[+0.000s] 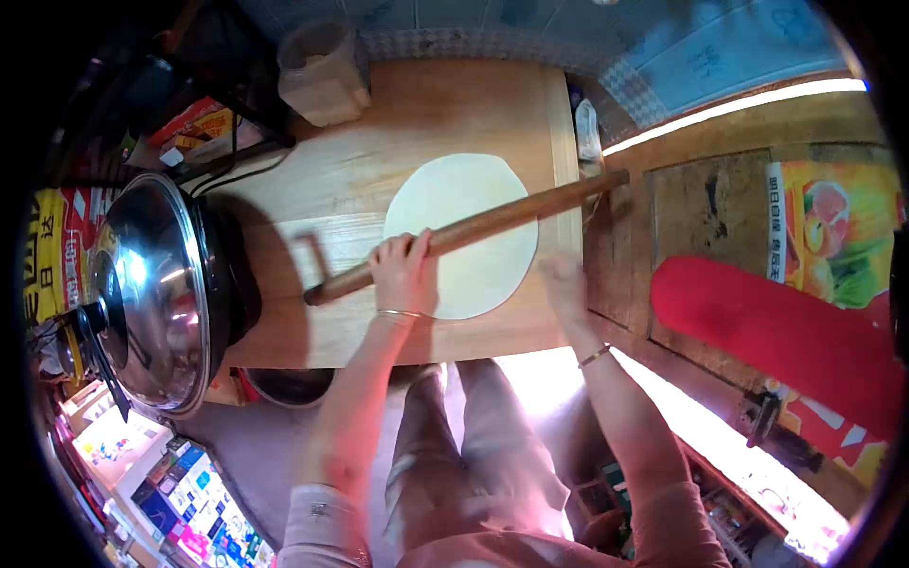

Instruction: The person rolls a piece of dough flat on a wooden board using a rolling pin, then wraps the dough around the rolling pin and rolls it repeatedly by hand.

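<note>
A wide round sheet of rolled dough (464, 279) lies flat on the wooden board. Across it, on a slant, rests a long wooden rolling pin (492, 223), its right end sticking out past the board's edge. My left hand (402, 270) grips the pin left of its middle, fingers over the wood, at the dough's left side. Close to the dough's lower right rim is my right hand (565, 286), off the pin; it is smeared by motion and its fingers do not show clearly.
A large lidded pan (156, 293) stands at the left of the wooden board (454, 95). A clear plastic container (325, 80) sits at the back left. To the right are a wooden door panel (701, 213) and a red padded object (757, 317).
</note>
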`<action>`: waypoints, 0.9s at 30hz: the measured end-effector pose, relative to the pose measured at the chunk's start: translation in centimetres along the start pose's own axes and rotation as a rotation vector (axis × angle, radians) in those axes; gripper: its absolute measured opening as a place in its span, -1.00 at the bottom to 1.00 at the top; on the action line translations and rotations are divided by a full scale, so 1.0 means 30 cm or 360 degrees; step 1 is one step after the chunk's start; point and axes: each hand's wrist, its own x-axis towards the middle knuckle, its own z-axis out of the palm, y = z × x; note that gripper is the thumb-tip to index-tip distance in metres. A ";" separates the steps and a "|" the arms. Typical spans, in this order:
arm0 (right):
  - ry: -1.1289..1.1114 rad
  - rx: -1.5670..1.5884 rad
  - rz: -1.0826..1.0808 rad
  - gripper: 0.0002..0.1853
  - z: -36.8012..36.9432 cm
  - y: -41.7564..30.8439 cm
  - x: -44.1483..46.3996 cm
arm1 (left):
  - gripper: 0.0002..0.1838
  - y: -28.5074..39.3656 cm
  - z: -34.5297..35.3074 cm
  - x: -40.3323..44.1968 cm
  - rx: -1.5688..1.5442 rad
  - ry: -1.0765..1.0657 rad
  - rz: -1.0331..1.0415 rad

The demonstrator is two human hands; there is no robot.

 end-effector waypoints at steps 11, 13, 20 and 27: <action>-0.1754 0.0688 0.1233 -0.75 0.034 -0.296 0.194 | -0.48 0.097 -0.078 0.078 -0.0287 0.0126 -0.0324; -0.1330 0.1522 0.1525 -0.77 0.135 -0.371 0.274 | -0.46 0.174 -0.130 0.195 -0.0167 0.0162 -0.0066; -0.1079 -0.0588 -0.1500 -0.38 0.116 -0.299 0.194 | -0.43 0.240 0.063 0.047 -0.0185 -0.0356 -0.0456; -0.0866 -0.0948 -0.1651 -0.34 0.200 -0.316 0.306 | -0.31 0.251 0.074 0.130 0.0062 -0.0298 -0.0597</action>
